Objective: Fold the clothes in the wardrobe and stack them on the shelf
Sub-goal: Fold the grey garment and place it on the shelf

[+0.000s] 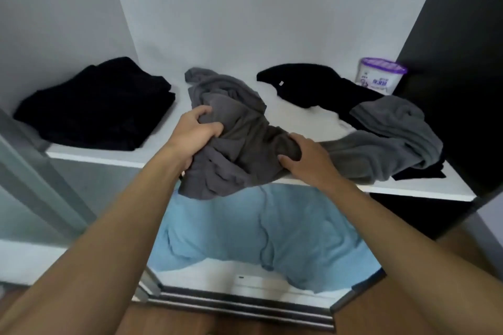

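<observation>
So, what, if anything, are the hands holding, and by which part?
Both grip the dark grey garment: left hand its bunched left side, right hand its right side.

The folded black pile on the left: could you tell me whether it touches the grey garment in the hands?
Apart. The head view shows a strip of bare white shelf between the black pile and the grey garment.

Bare forearms (128,207), left hand (194,134), right hand (307,160)
</observation>
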### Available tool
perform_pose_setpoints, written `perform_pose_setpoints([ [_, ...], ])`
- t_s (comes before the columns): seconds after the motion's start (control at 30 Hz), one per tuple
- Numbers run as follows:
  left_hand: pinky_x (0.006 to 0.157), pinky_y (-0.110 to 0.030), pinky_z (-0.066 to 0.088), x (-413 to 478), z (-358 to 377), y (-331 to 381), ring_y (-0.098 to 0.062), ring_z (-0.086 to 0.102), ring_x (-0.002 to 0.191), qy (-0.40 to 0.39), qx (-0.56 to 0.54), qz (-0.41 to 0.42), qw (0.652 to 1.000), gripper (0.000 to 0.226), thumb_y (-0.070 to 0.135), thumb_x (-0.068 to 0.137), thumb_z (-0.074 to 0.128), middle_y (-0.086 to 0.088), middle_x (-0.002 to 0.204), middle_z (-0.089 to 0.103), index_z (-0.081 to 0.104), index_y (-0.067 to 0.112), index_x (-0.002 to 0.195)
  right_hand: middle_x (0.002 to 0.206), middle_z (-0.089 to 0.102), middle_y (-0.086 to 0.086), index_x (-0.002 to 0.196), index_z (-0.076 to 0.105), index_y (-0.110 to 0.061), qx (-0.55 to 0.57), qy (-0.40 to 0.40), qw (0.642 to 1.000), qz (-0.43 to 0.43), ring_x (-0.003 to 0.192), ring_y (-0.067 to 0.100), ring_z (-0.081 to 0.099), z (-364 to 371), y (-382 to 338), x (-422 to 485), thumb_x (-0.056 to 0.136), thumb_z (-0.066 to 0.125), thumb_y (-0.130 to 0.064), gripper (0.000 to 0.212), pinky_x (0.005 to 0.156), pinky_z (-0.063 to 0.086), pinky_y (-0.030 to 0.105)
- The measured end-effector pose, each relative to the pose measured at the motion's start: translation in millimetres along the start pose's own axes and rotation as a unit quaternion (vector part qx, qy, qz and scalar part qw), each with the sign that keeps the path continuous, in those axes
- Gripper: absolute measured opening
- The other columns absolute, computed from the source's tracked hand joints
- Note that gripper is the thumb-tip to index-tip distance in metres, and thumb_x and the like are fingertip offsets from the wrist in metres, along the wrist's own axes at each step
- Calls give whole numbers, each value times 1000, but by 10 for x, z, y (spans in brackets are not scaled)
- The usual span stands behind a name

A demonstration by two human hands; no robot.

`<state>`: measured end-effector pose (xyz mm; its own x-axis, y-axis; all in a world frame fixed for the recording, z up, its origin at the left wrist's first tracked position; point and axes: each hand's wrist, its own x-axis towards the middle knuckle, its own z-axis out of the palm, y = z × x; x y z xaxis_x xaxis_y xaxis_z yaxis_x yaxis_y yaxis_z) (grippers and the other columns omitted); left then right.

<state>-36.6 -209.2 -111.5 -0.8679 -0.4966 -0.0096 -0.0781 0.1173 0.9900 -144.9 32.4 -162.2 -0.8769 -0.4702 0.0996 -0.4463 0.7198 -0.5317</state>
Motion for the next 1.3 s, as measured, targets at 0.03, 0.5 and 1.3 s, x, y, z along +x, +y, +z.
perform_pose_setpoints([
  [0.03,55,-25,54,-152,-14,-23,-15,72,70,11,-5,2,1000,41,15,55,64,2,81,77,76,34,90,127,63,9,138,51,-25,14,22,999,-20,119,32,55,42,-5,-120,85,66,-45,59,103,42,46],
  [0.5,87,-28,54,-1733,-183,-89,-9,71,88,-116,189,12,975,48,12,58,66,9,97,77,76,39,97,107,73,-8,131,62,-25,131,-303,933,-141,88,6,71,504,-183,-2049,94,62,-22,37,88,55,32],
  [1.3,78,-20,44,-3685,-1399,-1215,-10,56,95,-196,219,85,952,52,-2,75,70,2,115,56,46,23,114,107,75,4,107,71,-19,415,-104,900,88,107,22,68,1137,-1379,-3785,90,67,-4,23,99,53,35],
])
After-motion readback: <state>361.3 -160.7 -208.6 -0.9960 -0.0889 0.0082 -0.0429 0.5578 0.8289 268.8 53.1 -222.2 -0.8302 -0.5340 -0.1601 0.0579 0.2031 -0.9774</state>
